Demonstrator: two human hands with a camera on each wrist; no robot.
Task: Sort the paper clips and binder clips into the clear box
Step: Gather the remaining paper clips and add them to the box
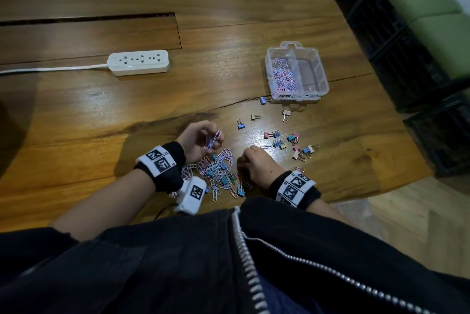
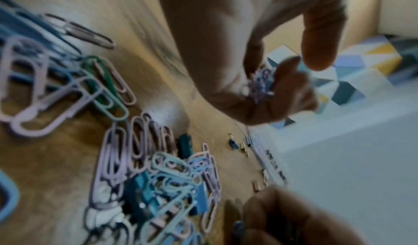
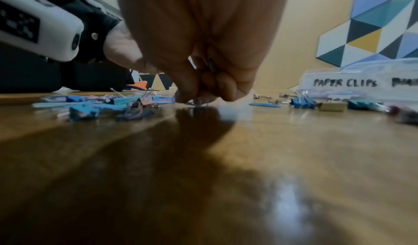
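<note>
My left hand (image 1: pixel 213 145) is lifted slightly over the pile and grips a bunch of purple and pink paper clips (image 1: pixel 217 134), also seen bunched in its fingers (image 2: pixel 262 82) from the wrist. A pile of pastel paper clips (image 1: pixel 218 171) mixed with a few blue binder clips lies between my hands. My right hand (image 1: pixel 240 164) is down on the wood, its curled fingertips (image 3: pixel 187 97) pinching a paper clip (image 3: pixel 198 103) at the pile's right edge. The clear box (image 1: pixel 316 66) stands far right, with paper clips in its left compartment.
Loose binder clips (image 1: pixel 292 143) lie scattered between my right hand and the box, several more nearer the box (image 1: pixel 255 117). A white power strip (image 1: pixel 140 62) with its cord lies at the left. The table edge runs close on the right, with a black crate beyond.
</note>
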